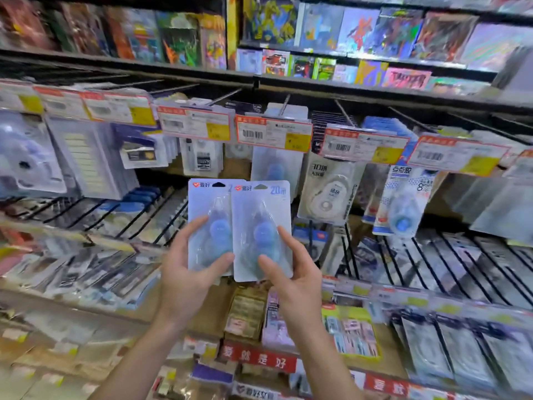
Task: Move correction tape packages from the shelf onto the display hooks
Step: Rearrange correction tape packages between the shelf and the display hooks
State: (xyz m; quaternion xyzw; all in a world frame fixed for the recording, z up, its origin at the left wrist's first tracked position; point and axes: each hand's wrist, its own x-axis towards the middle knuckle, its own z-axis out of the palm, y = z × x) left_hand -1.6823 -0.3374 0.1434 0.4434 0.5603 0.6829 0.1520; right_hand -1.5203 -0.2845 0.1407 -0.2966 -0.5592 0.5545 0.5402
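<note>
Both hands hold a correction tape pack upright in front of the display: the left hand (184, 272) grips the left pack (209, 226) with its thumb across the blister front and fingers curled round the left edge, and the right hand (291, 278) pinches the right pack (261, 229) the same way, thumb in front, forefinger along the right edge. The right pack overlaps the left one's right side. Each card stands with its long axis vertical, hanger hole at the top, so the holes already face up toward the hooks above. The nearest matching hook (284, 105) looks to be the one above the barcode price tag (274, 135), almost directly above the right pack, with a similar pale-blue pack (274, 168) hanging behind that tag; the right hand is therefore the closer one, I judge. That hook's tip is hidden by the tag, and blur makes the neighbouring hooks hard to separate. The fingers behind both cards are out of sight.
</note>
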